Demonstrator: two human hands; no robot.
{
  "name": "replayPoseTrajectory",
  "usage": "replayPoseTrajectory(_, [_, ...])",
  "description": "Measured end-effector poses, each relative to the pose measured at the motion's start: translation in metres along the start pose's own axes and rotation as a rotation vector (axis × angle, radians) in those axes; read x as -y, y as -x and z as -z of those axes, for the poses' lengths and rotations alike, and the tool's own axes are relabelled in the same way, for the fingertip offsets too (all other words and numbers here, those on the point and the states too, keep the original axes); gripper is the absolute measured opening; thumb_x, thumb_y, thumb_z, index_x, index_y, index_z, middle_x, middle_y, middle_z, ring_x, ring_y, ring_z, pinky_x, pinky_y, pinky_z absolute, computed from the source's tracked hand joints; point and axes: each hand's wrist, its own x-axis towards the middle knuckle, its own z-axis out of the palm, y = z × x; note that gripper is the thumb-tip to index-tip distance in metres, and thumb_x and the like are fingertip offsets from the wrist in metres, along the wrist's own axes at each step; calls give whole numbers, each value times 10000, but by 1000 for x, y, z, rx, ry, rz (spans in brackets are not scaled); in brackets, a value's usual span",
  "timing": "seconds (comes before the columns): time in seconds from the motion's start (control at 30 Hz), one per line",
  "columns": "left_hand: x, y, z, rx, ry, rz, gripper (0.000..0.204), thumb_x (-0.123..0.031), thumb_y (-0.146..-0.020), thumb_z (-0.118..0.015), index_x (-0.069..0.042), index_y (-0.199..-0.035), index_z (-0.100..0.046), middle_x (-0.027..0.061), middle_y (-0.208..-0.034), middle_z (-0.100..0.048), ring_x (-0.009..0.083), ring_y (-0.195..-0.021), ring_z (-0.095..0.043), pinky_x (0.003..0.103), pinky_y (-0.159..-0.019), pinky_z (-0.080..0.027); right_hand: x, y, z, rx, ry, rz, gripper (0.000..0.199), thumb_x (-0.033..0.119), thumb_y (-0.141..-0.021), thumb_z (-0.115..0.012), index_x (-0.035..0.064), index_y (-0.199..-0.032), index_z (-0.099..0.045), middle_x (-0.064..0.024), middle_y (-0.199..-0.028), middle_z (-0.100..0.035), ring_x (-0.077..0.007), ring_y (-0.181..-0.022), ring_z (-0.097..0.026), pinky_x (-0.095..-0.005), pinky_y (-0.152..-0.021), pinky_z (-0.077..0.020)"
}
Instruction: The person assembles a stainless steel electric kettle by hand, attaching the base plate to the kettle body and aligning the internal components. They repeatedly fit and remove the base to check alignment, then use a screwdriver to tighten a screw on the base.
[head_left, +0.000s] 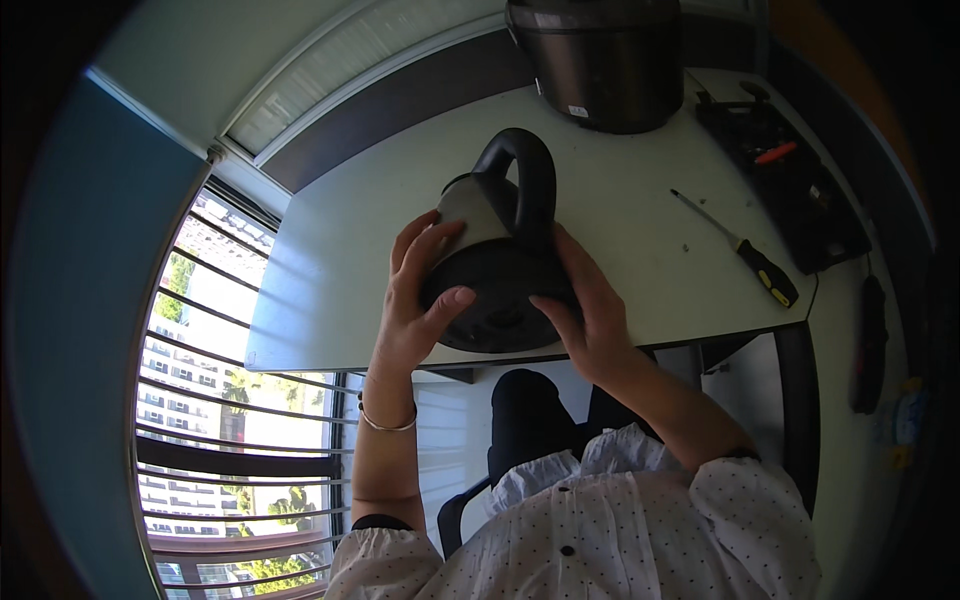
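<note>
An electric kettle [472, 212] with a metal body and a black handle lies tipped on the table near its front edge, its dark round underside turned toward me. My left hand [418, 290] is wrapped round the kettle's left side, thumb on the rim of the base. On the other side my right hand [590, 305] grips the base edge by the handle, thumb laid over the underside. Both hands hold the kettle between them. Details of the underside are too dark to make out.
A screwdriver [765, 272] with a black and yellow handle lies to the right, tiny bits near its shaft. Beyond it sits an open black tool case [790, 190] with a red item inside. A dark brown rice cooker [607, 70] stands at the back. Left is a barred window [240, 400].
</note>
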Motion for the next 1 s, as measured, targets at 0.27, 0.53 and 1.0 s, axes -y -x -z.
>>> replayPoseTrajectory(0.27, [0,-22,19,211,-199,-83,600,-452,-793,-641,-61,-1245,-579,207,-1411,-386,404,-1344,-300,469,-1104,-224,-5,-2,2,36,62,55,598,83,-863,-619,-20,-1380,-336,-237,-1364,-420,-387,-1231,-467,-408,-1010,-401])
replayPoseTrajectory(0.53, [2,-37,20,284,-114,-100,467,-354,-879,-540,-54,-1233,-588,199,-1388,-417,366,-1298,-377,416,-1075,-267,8,-8,6,92,155,-38,589,127,-848,-656,-68,-1319,-360,-280,-1297,-435,-428,-1118,-534,-434,-917,-490])
replayPoseTrajectory(1.0, [-7,-40,11,190,-40,43,317,-101,-918,-500,-52,-1209,-617,138,-1380,-460,264,-1278,-418,350,-1064,-298,3,-2,-1,50,423,86,634,220,-832,-678,-77,-1310,-385,-276,-1253,-500,-396,-1071,-575,-411,-824,-528])
